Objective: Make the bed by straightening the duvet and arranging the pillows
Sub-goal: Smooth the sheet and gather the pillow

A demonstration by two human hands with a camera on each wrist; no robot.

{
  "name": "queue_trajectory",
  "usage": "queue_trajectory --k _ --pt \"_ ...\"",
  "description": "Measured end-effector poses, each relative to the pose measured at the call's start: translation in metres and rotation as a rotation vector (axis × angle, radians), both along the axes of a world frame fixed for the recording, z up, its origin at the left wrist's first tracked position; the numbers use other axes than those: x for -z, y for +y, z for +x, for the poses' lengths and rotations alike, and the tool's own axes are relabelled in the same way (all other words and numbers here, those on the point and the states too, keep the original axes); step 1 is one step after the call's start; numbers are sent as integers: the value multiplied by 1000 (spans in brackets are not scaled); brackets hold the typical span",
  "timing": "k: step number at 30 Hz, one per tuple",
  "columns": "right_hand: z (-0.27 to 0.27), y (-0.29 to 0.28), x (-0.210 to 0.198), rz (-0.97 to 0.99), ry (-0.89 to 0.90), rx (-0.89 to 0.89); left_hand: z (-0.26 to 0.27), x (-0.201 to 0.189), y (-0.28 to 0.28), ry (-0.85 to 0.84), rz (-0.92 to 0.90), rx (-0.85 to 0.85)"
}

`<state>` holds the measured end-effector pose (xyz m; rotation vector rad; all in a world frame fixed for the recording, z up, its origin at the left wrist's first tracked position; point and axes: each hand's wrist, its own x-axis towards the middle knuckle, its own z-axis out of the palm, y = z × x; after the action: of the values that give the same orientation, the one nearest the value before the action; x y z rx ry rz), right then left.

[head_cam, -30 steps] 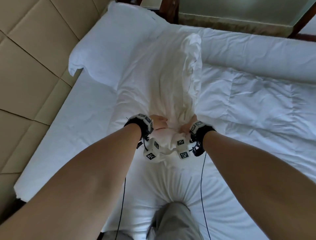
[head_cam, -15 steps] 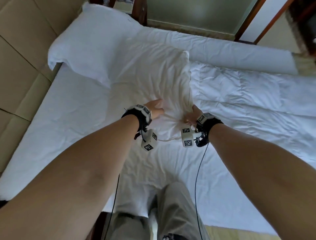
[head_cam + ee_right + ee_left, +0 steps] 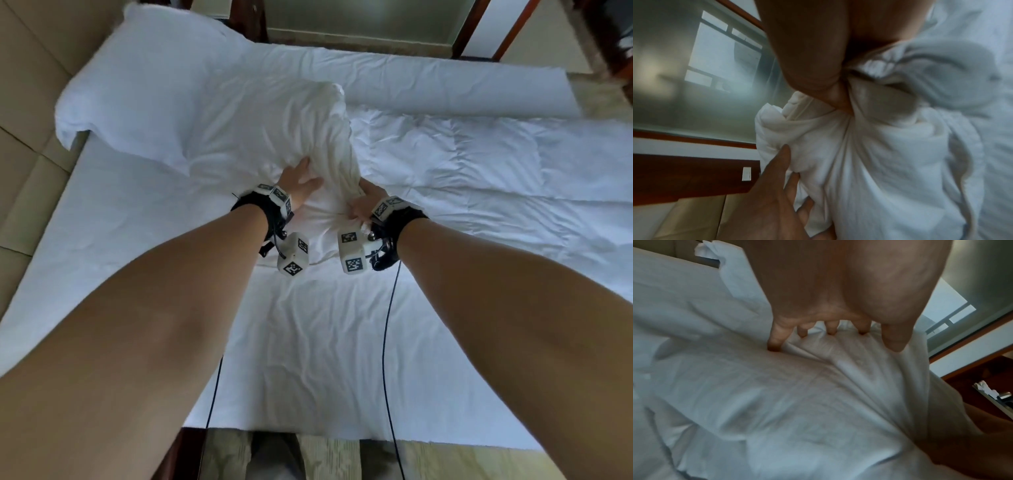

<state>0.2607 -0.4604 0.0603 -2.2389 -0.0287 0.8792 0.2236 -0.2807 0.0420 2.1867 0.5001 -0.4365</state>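
Observation:
A white pillow [image 3: 274, 137] lies across the middle of the bed, its right edge bunched and raised. My left hand [image 3: 298, 180] presses against its near left side, thumb spread and fingers fairly straight; in the left wrist view the fingertips [image 3: 774, 344] sink into the fabric [image 3: 797, 394]. My right hand [image 3: 363, 202] grips a twisted bunch of the pillow's near end; the right wrist view shows this fist [image 3: 818, 73] closed on the cloth [image 3: 869, 154]. A second white pillow [image 3: 144, 85] rests at the upper left. The white duvet [image 3: 479, 164] is spread over the right half.
A padded beige headboard [image 3: 27, 102] runs along the left. The bare wrinkled sheet [image 3: 308, 342] stretches from the hands to the bed's near edge [image 3: 342, 435]. A rolled duvet edge [image 3: 445, 85] lies along the far side, with frosted glass [image 3: 359, 20] and wooden frames beyond.
The pillow lay flatter half a second ago; now its right edge is gathered and raised. My left hand has slid up onto the pillow's side. The right hand keeps its grip.

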Motion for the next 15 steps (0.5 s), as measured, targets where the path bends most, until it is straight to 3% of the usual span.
queue_trajectory --k 3,9,12,15 --pt "21 -68 4 31 -10 81 27 3 -60 29 16 86" --pt "70 -209 23 -120 41 151 92 3 -177 164 36 258" --pt "88 -232 40 -252 114 -2 115 12 -201 216 80 225" --pt "99 -236 62 -158 262 0 126 20 -207 226 82 191"
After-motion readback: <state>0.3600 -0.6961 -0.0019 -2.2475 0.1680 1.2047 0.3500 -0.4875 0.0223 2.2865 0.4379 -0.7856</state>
